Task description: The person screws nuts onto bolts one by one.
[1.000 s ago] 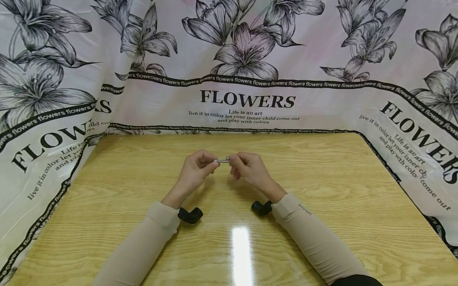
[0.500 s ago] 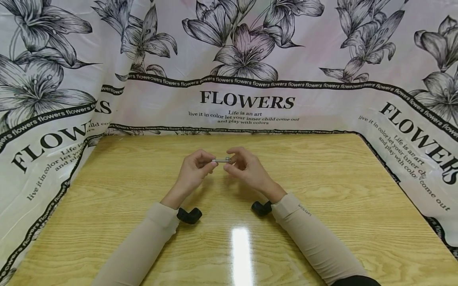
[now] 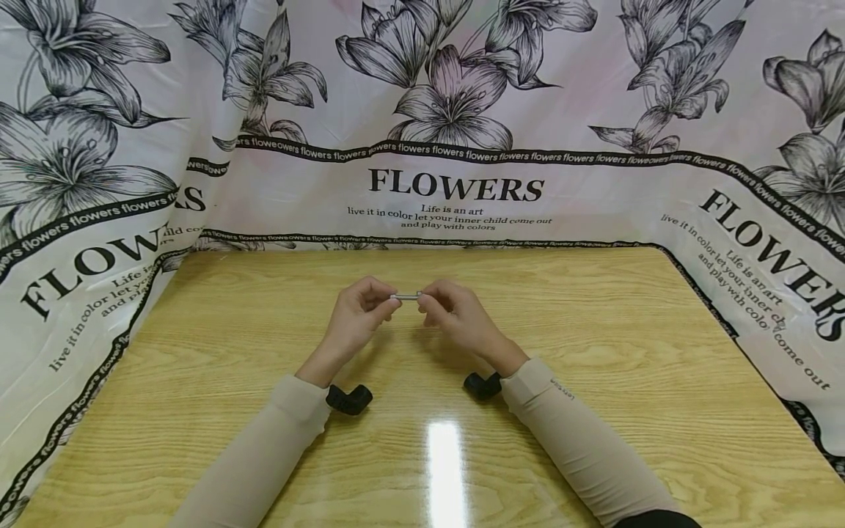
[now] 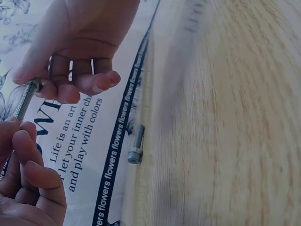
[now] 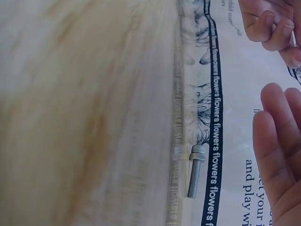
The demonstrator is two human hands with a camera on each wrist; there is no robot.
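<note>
My left hand (image 3: 353, 315) pinches one end of a silver bolt (image 3: 408, 297), held level above the table. At its other end, the thumb and fingertips of my right hand (image 3: 462, 315) pinch a nut (image 4: 36, 84). Between the hands the threaded shank shows in the left wrist view; its left end is hidden by the left fingers. A second bolt (image 4: 136, 145), carrying a nut close to its head, appears in both wrist views before the table's far edge. I cannot make it out in the head view, nor tell what supports it.
A wood-grain table (image 3: 594, 330) lies under both hands. White fabric (image 3: 455, 198) printed with flowers and lettering surrounds its back and sides. Curved black pieces (image 3: 350, 400) sit beside the two cuffs. A bright light streak (image 3: 447, 469) reflects near the front.
Half a second ago my right thumb and fingers spread apart around the nut end; now they have closed on it again. The left hand and bolt have hardly moved.
</note>
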